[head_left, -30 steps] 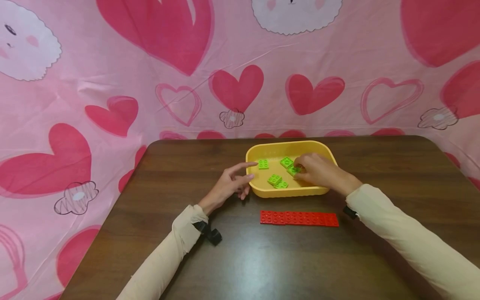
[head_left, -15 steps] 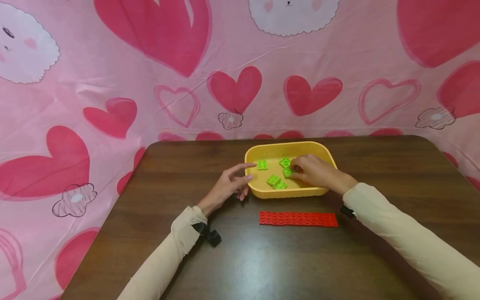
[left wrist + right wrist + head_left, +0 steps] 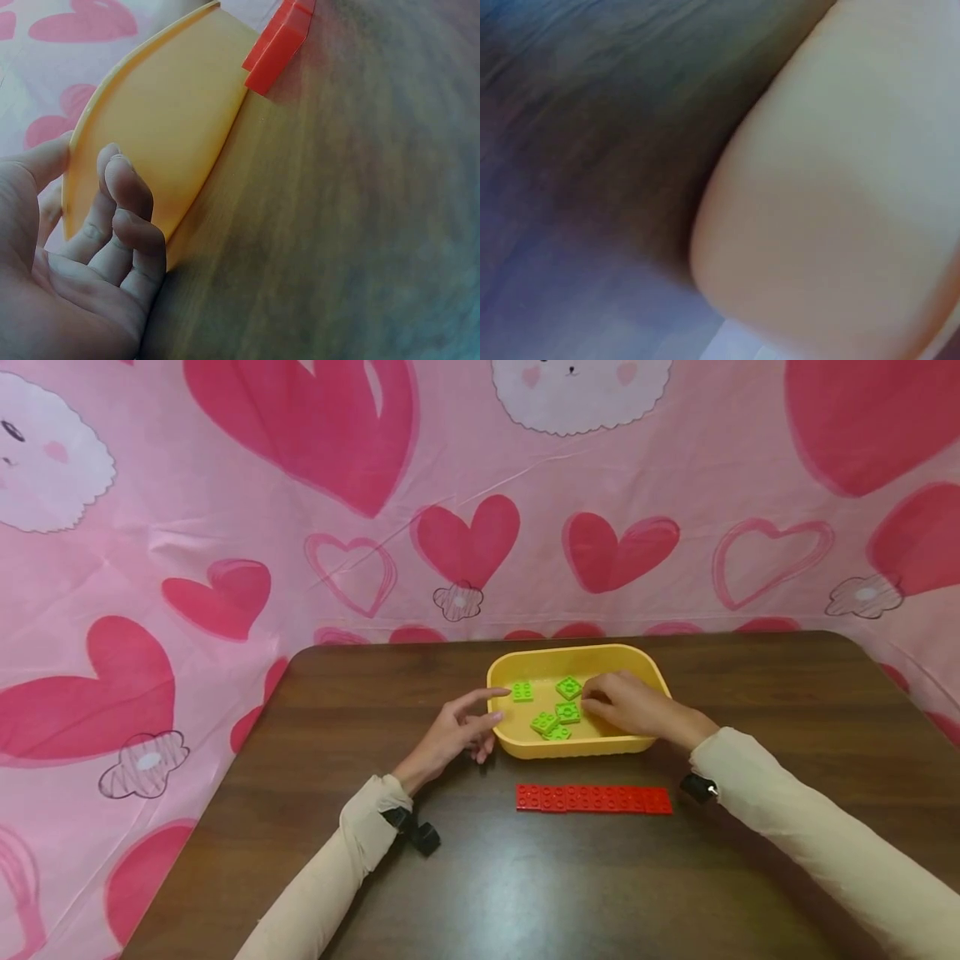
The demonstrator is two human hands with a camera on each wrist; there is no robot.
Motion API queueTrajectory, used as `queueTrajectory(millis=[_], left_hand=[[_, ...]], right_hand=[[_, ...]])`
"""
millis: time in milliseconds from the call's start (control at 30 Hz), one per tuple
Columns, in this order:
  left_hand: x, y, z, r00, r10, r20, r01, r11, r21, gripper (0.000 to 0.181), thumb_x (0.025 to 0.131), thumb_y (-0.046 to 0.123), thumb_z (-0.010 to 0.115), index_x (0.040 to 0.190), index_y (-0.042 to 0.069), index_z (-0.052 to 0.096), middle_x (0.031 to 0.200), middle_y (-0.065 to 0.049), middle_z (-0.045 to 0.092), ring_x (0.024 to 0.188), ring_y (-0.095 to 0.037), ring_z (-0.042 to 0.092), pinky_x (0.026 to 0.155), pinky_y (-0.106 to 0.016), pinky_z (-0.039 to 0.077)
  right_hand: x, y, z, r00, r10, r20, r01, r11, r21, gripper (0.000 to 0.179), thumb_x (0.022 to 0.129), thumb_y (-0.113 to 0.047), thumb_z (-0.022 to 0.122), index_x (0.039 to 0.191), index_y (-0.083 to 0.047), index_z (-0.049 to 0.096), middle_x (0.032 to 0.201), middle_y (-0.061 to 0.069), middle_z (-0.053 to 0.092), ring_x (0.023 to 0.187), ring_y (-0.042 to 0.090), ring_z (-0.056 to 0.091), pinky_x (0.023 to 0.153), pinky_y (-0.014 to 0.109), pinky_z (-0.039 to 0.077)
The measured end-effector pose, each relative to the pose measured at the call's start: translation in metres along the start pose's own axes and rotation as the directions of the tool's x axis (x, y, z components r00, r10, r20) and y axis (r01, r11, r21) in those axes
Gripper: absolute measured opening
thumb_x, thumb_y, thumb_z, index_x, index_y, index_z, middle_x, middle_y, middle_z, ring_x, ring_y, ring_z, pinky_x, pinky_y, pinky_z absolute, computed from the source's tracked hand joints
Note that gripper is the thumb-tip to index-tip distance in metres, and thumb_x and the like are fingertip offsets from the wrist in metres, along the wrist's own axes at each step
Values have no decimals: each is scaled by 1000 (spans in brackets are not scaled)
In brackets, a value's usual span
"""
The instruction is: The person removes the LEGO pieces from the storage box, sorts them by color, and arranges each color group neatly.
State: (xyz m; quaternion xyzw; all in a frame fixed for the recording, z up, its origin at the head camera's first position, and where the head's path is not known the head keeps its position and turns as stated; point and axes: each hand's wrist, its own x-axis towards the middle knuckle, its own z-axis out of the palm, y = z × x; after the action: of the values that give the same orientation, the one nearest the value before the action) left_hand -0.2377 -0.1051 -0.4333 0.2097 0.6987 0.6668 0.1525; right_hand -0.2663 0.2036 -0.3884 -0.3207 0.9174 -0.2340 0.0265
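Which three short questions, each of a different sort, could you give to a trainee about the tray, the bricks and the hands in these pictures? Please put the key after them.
1. How many green toy bricks are visible in the yellow tray?

2. True or false: the right hand reaches into the yellow tray.

3. Where does the red brick row lie?
A) inside the yellow tray
B) on the table, on the tray's near side
C) behind the yellow tray

Key: 1. Five. 2. True. 3. B.

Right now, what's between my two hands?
In the head view, five visible green bricks inside the yellow tray lie between your left hand and right hand.
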Motion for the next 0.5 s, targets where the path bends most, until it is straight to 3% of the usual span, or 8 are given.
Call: queueTrajectory(millis=[133, 267, 500], left_hand=[[-1, -1, -1, 1000, -1, -1, 1, 1000, 0, 46, 101, 23, 61, 145, 12, 50, 66, -13, 60, 51, -22, 54, 49, -29, 47], [-3, 0, -2, 1000, -7, -9, 7, 1000, 1, 46, 101, 24, 61, 144, 13, 50, 66, -14, 60, 51, -22, 54, 49, -29, 47], [-2, 1, -1, 1000, -3, 0, 3, 1000, 3, 46, 102, 20, 59, 145, 11, 49, 67, -16, 59, 51, -22, 54, 49, -29, 47]], right_hand=[[3, -9, -1, 999, -10, 43, 10, 1000, 7, 30, 86, -14, 78, 114, -4, 73, 100, 5, 70, 88, 22, 59, 83, 41, 52], [8, -15, 2, 995, -21, 98, 22, 1000, -5, 32, 85, -14, 79, 116, -6, 72, 109, 6, 70, 95, 23, 59, 92, 46, 51], [7, -5, -2, 998, -17, 61, 12, 996, 83, 17, 94, -12, 68, 109, -5, 74, 97, 2, 72, 84, 16, 60, 77, 37, 52]])
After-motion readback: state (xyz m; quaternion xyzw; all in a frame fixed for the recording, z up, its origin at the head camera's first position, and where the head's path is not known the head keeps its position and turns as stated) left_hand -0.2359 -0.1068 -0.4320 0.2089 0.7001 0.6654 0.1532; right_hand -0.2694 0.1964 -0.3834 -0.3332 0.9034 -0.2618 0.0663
